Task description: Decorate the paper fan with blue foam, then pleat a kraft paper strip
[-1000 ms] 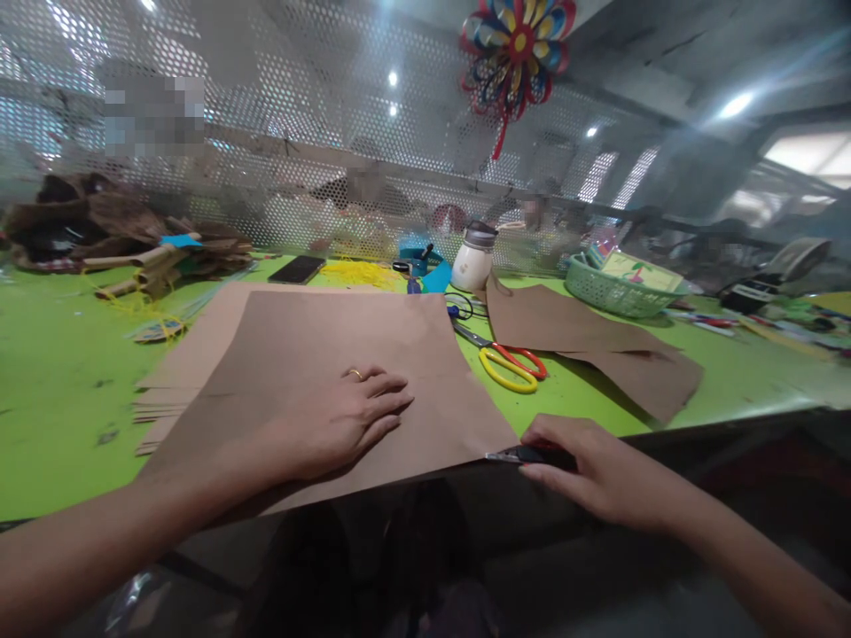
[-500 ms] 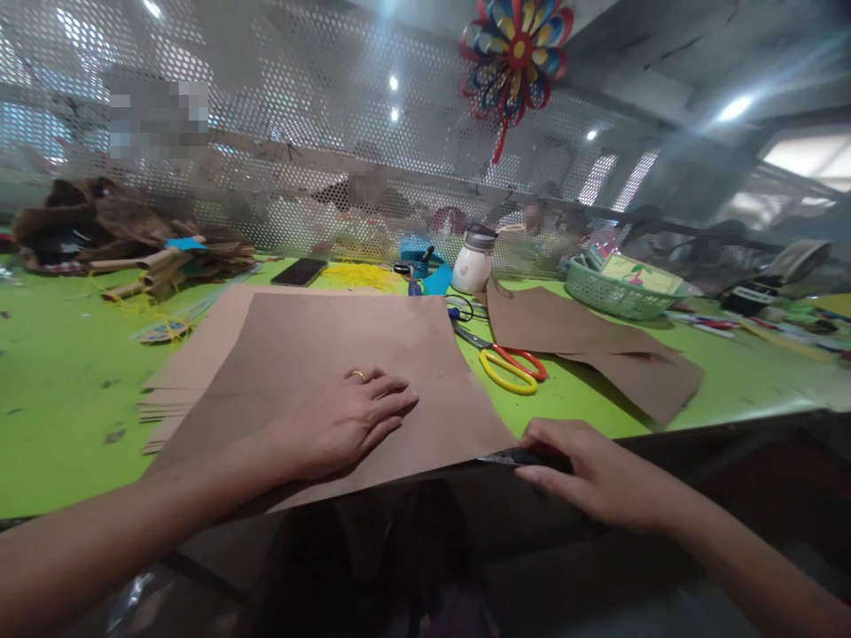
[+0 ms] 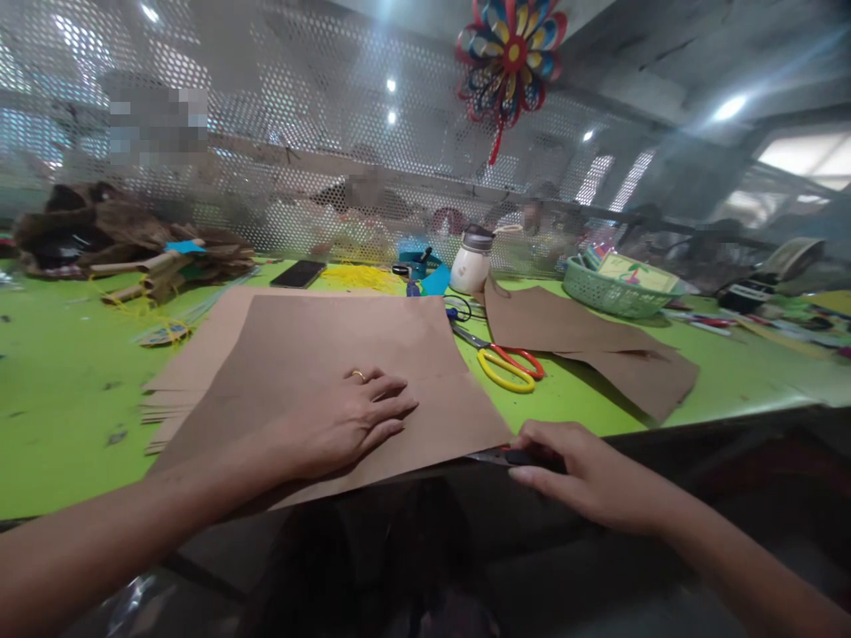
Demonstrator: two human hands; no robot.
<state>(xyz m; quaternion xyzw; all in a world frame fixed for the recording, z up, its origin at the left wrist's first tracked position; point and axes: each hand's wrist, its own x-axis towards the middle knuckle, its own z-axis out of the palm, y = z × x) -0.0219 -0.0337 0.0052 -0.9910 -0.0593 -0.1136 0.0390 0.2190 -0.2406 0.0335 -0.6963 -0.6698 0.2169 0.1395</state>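
At the left, on the bright green tabletop (image 3: 59, 390), a stack of tan paper sheets (image 3: 192, 372) shows its layered edges from under the large, smooth brown paper sheet (image 3: 292, 354), which reaches the table's front edge. That sheet looks light and fairly stiff for paper, likely to slide and to crease if pinched hard (its gentle bow suggests some spring), so a broad press on its middle or a light hold by a side edge should suit it. The left hand (image 3: 352, 421) lies palm down on it, fingers loosely extended, grasping nothing. Just beside the sheet lie metal scissors with one yellow and one red handle (image 3: 490, 346). The right hand (image 3: 565, 470) is closed around a slim black-handled tool with a grey metal tip (image 3: 522, 458), at the sheet's near right corner
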